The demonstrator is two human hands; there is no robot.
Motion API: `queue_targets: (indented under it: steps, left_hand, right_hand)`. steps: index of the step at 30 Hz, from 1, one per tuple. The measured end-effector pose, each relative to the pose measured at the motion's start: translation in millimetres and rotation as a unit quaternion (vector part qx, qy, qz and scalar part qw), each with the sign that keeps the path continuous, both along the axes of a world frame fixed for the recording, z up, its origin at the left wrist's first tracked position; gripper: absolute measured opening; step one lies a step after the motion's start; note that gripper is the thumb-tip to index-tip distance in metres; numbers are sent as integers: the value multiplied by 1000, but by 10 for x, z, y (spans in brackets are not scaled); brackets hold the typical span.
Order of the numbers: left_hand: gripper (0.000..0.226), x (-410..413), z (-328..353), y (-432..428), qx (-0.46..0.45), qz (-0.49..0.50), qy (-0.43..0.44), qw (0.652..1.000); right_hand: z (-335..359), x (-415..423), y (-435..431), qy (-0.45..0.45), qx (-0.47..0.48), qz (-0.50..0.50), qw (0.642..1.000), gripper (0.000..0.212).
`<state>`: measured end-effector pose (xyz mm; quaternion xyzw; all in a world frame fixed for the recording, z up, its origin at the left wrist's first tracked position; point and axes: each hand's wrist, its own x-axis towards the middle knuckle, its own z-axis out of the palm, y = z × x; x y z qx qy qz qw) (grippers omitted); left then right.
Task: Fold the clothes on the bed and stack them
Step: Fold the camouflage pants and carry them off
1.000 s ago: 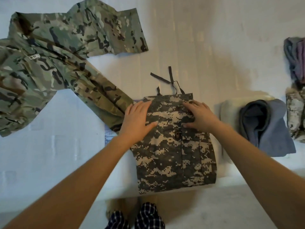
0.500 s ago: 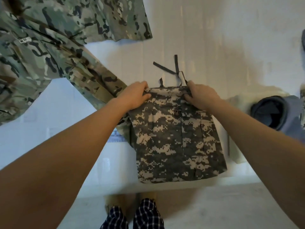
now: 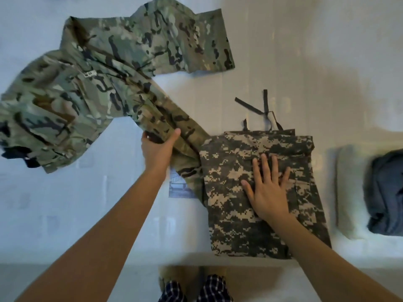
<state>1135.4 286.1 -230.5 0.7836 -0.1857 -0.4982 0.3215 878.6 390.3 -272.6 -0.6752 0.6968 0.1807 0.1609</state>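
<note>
1. Though well short of finished, seemingly about midway: folded digital-camo garment lying square on the bed, pinned beneath the right hand. Palm down, fingers straight and spread, gripping nothing.
2. Just beyond those fingertips, dark straps trailing loose from the folded piece's far edge.
3. To the left of that, left hand curled round the sleeve of the green camouflage jacket, thumb over the cloth, fingers tucked beneath. Sleeve end touching the folded garment's left edge, perhaps slipping under it.
4. Up and leftward from the left hand, jacket body sprawled unfolded and blurred.
5. Well apart to the right of the right hand, blue-grey garment sitting on a pale piece. Probably folded already, though cut off by the frame edge and hard to judge.
6. Left to do, by the look of it: fold the jacket, then stack the folded pieces together.
7. Against half a second ago: then both hands pinching the folded garment's far edge, now right laid flat on its middle, left moved over to the sleeve. Folded piece itself still in the same spot at the bed's near edge.
</note>
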Motion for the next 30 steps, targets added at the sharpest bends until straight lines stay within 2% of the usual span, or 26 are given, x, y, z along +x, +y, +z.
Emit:
queue_targets:
  steps: [1,3,4,6,7,10,12,13,14,15,16,17,18,19,20,21,23,24,26,27,29,30]
  left_hand:
    - [85,0,-9,-181,3,26,21,999]
    - [50,66,1,-435,17,98,58,993]
    - [30,132,41,-471,25,118,60,991]
    - [7,319,207,-413,13,127,24,992]
    - [3,428,332,-318,-13,135,1,991]
    - [13,840,925,177,-83,158,-49,983]
    - [10,977,1129,538,-86,113,-73,987]
    - [8,1063,1289,690,-84,62,-96,990]
    - [9,1125,1486,837,-81,-1,-113,990]
    - [10,1146,1672,973,-81,-56,-126,987]
    - [6,1134,1894,1086,-80,-111,-125,983]
    - [11,1107,2088,1187,-78,-164,-119,976]
    - [22,1077,2242,1289,-85,-222,-120,964]
    - [27,1061,2382,1400,-93,-270,-116,951]
    - [27,1071,2504,1497,-96,-307,-109,941]
    - [22,1123,2612,1598,-88,-325,-82,938]
    - [14,1329,2779,1793,-65,-308,53,948]
    - [24,1467,2832,1884,-55,-270,123,953]
    - [42,1769,2837,2088,-9,-142,241,960]
    - [49,1907,2792,2191,24,-51,316,947]
    - [70,2097,2640,2366,68,128,458,877]
    - [85,2132,2573,2416,76,198,496,842]
  right_hand:
    - [8,-5,-3,0,7,4,1000,71]
    - [22,-4,-9,5,31,5,999,71]
    - [28,-2,-25,13,47,6,999,72]
    - [74,10,-97,22,93,-1,995,73]
    - [102,7,-148,31,116,-3,993,73]
    - [446,89,-350,40,209,-8,977,75]
    - [670,278,-513,-11,202,-46,978,71]
    - [879,525,-627,-82,159,-89,980,71]
    - [1149,839,-733,-187,133,-151,962,73]
    - [1446,1176,-828,-319,140,-217,912,75]
    - [1765,1540,-910,-445,190,-276,830,75]
    - [2049,1870,-965,-529,266,-313,742,74]
    - [2292,2142,-995,-570,331,-329,676,69]
    - [2493,2387,-973,-579,366,-337,646,61]
    - [2658,2589,-928,-566,377,-336,652,50]
    - [2788,2743,-864,-545,364,-330,679,35]
    - [2964,2950,-699,-517,293,-323,737,10]
    - [3037,3004,-625,-523,266,-319,744,10]
    - [3239,3066,-501,-557,244,-318,728,18]
    - [3355,3078,-436,-574,238,-313,718,18]
    - [3619,3085,-309,-600,229,-296,707,14]
    - [3769,3075,-259,-611,219,-284,706,15]
